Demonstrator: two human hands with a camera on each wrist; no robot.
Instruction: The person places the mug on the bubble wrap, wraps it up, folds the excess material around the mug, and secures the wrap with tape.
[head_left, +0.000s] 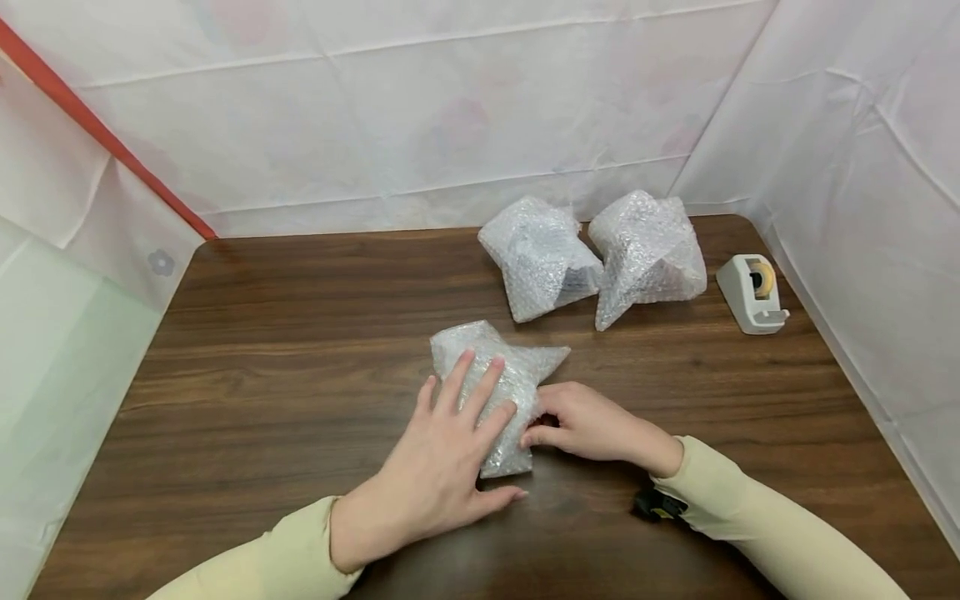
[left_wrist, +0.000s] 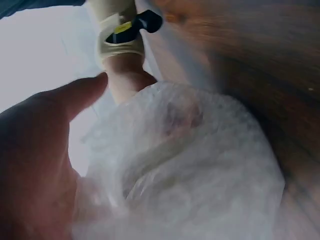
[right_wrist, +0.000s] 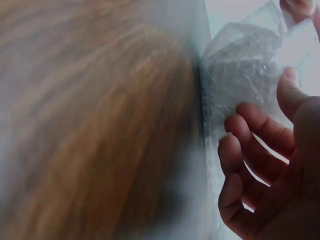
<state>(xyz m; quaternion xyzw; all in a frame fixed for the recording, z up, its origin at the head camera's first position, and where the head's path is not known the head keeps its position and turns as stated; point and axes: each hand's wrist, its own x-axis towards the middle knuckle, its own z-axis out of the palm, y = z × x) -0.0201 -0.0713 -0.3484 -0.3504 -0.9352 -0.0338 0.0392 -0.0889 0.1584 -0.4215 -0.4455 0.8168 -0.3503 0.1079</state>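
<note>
A bubble-wrapped bundle lies on the table in front of me, its wrap sticking out in points; what is inside cannot be made out. My left hand rests on top of it with fingers spread and thumb held off to the side. At the bundle's right edge is my right hand, its thumb and fingers apart. In the right wrist view, the loosely bent fingers touch the side of the bubble wrap. The left wrist view has the crinkled wrap up close.
Two more bubble-wrapped bundles, a left one and a right one, sit side by side at the back. A white tape dispenser stands to their right. White sheeting encloses the brown wooden table behind and at both sides.
</note>
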